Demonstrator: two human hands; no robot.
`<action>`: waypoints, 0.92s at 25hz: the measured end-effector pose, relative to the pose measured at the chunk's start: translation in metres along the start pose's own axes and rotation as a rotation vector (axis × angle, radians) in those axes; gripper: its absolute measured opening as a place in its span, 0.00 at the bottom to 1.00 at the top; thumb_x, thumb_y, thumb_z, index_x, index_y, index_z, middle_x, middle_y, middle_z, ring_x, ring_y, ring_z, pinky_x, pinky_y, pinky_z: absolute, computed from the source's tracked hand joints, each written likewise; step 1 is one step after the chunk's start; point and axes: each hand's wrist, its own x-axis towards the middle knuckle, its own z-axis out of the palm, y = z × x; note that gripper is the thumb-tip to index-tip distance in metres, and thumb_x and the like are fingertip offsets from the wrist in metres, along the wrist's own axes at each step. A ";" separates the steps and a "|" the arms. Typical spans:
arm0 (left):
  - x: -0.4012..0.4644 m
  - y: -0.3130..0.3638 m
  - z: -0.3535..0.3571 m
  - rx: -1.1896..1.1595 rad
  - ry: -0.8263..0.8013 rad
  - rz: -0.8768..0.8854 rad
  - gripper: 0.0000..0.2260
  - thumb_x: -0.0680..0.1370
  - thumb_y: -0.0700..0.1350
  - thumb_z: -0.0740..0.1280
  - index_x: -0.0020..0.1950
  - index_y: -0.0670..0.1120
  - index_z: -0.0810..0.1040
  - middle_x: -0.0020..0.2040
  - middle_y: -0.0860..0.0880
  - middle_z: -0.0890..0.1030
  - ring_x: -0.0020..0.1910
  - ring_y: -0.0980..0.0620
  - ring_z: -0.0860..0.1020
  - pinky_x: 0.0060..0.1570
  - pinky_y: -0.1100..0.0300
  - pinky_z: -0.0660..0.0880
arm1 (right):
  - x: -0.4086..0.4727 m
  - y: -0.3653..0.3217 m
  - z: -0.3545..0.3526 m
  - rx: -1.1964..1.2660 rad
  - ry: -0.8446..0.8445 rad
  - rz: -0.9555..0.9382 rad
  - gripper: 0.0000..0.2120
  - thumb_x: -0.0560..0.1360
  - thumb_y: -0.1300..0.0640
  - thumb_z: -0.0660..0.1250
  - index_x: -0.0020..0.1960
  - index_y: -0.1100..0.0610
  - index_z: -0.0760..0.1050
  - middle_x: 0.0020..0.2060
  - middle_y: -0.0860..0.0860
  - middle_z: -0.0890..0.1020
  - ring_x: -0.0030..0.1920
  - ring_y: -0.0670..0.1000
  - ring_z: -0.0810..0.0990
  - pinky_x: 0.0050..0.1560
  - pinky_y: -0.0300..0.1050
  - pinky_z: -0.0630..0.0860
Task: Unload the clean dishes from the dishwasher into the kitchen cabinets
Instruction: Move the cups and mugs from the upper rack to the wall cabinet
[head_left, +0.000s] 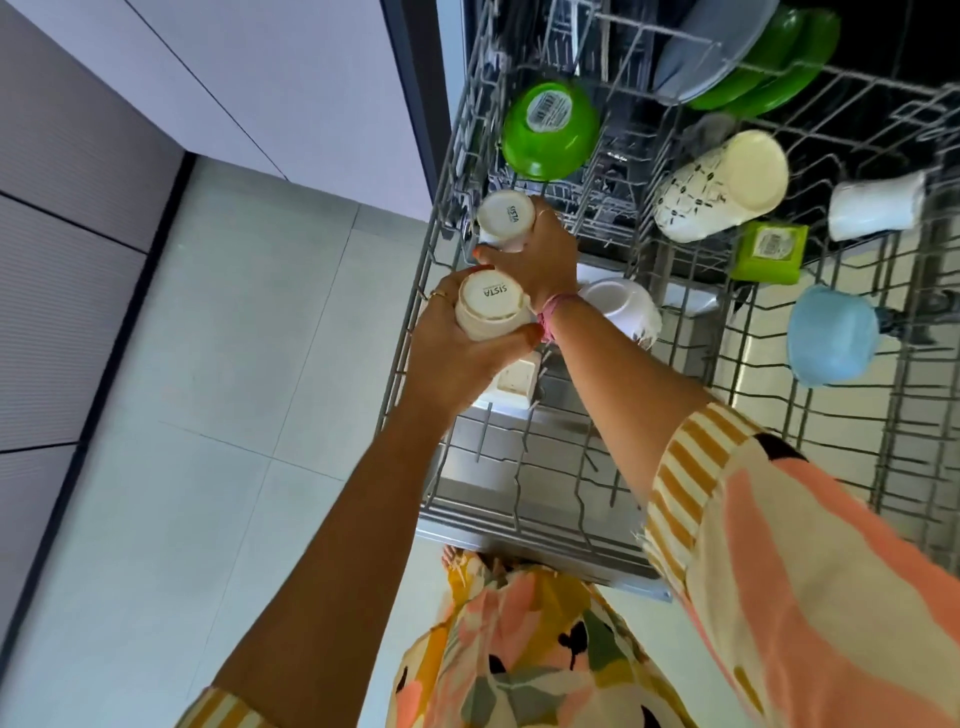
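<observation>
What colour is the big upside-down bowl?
Bright green bowl, with a white label; seen in the head view.

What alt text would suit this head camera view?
A person's left hand and right hand each grip an upturned white cup over a pulled-out dishwasher rack holding a green bowl, plates and other cups.

Loose floral dress in peach, yellow, black; striped sleeve cuffs; pink wrist thread; gold ring.

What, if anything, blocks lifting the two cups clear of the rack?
Nothing visible. The left hand and right hand each grip an upturned cup above the rack, with open space overhead.
</observation>
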 end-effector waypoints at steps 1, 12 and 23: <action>-0.004 0.005 -0.001 -0.019 -0.009 -0.001 0.26 0.65 0.36 0.78 0.59 0.48 0.72 0.46 0.56 0.80 0.40 0.69 0.78 0.42 0.71 0.77 | -0.006 -0.005 -0.006 0.054 0.013 0.018 0.29 0.65 0.55 0.77 0.61 0.61 0.72 0.54 0.54 0.81 0.53 0.52 0.78 0.48 0.35 0.70; -0.097 0.095 -0.094 -0.203 -0.189 0.031 0.29 0.63 0.40 0.80 0.61 0.47 0.74 0.51 0.46 0.82 0.50 0.50 0.82 0.44 0.61 0.79 | -0.124 -0.120 -0.085 0.332 0.163 -0.035 0.22 0.62 0.55 0.80 0.53 0.56 0.77 0.45 0.48 0.82 0.47 0.46 0.81 0.49 0.40 0.78; -0.169 0.185 -0.332 -0.102 -0.179 0.369 0.35 0.60 0.49 0.82 0.64 0.50 0.72 0.56 0.49 0.81 0.54 0.48 0.80 0.47 0.56 0.81 | -0.240 -0.367 -0.042 0.419 0.329 -0.309 0.16 0.64 0.51 0.78 0.47 0.45 0.74 0.45 0.49 0.82 0.44 0.49 0.81 0.44 0.43 0.80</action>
